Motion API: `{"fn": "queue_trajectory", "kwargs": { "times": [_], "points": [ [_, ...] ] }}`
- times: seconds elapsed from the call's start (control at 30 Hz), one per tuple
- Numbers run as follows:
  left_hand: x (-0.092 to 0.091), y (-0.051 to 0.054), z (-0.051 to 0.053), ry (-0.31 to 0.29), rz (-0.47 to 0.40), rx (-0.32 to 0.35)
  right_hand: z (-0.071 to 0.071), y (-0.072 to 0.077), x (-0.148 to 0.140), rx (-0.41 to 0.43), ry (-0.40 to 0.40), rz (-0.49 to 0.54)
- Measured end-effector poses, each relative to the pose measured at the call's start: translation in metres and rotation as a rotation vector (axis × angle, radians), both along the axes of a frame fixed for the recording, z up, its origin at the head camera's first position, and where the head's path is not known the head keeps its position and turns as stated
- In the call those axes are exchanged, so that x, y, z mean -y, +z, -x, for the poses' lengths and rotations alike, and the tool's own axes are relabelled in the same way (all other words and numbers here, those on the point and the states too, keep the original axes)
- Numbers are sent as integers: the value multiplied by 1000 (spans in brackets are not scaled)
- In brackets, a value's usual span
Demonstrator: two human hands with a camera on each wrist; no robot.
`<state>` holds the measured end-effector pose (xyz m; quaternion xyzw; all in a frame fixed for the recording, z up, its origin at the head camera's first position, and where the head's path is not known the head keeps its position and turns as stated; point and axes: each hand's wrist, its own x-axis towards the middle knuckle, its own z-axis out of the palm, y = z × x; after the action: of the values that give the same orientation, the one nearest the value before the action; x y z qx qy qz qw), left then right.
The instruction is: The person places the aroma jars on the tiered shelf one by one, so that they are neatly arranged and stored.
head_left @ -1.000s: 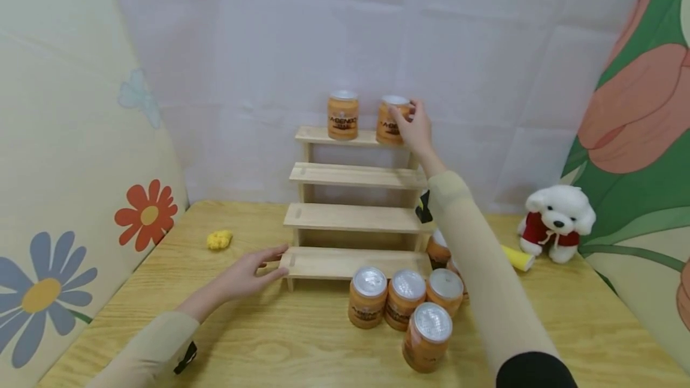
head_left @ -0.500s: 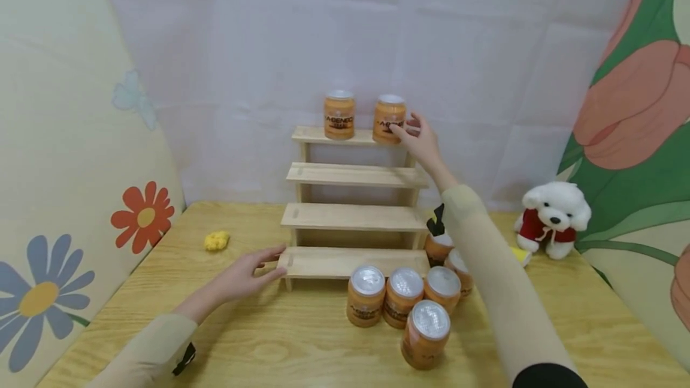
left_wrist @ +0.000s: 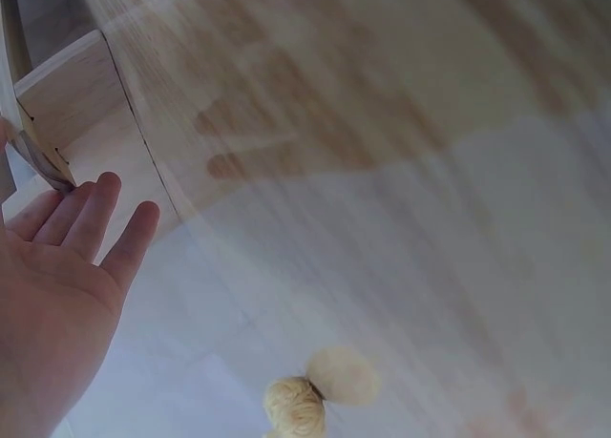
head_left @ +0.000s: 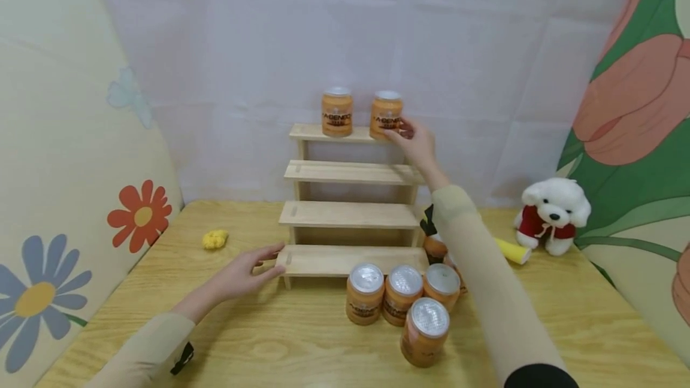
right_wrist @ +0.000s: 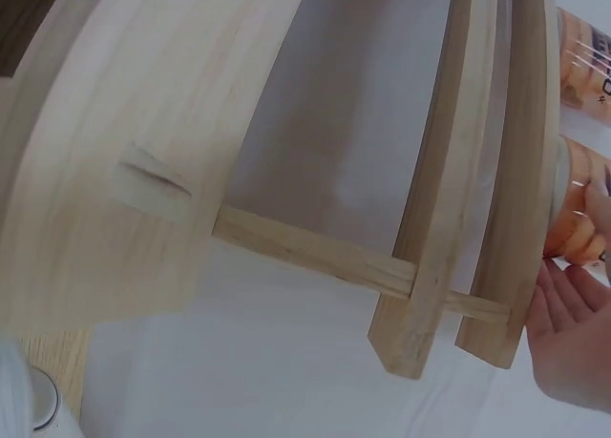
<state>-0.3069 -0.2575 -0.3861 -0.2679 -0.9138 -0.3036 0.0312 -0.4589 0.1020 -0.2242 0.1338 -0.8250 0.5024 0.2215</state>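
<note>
Can [head_left: 385,111] at 1 o'clock seems stiff, slick: hold its sides. Right grip [head_left: 417,141] pinches it; left grip [head_left: 242,274], spread, touches the stand [head_left: 323,259].

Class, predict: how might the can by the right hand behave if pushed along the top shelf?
The can would probably slide or tip, standing upright and taller than wide. Its glossy side suggests a slippery grip. Pushed too far across the narrow top shelf, it could fall.
</note>
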Motion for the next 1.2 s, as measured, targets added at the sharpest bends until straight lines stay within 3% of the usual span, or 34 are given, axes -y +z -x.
{"fn": "queue_trajectory", "kwargs": {
  "times": [0.3, 0.47, 0.73, 0.97, 1.2],
  "points": [
    [1, 2, 1, -6, 2, 10, 0, -2, 8, -39, -105, -22],
    [1, 2, 2, -8, 5, 2, 1, -3, 9, -40, -120, -26],
    [1, 0, 4, -12, 7, 2, -4, -3, 3, -20, -55, -92],
    [1, -2, 4, -10, 1, 6, -17, 4, -7, 61, 19, -165],
    [2, 1, 7, 0, -12, -14, -30, 9, -30, 58, 54, -237]
  ]
}}
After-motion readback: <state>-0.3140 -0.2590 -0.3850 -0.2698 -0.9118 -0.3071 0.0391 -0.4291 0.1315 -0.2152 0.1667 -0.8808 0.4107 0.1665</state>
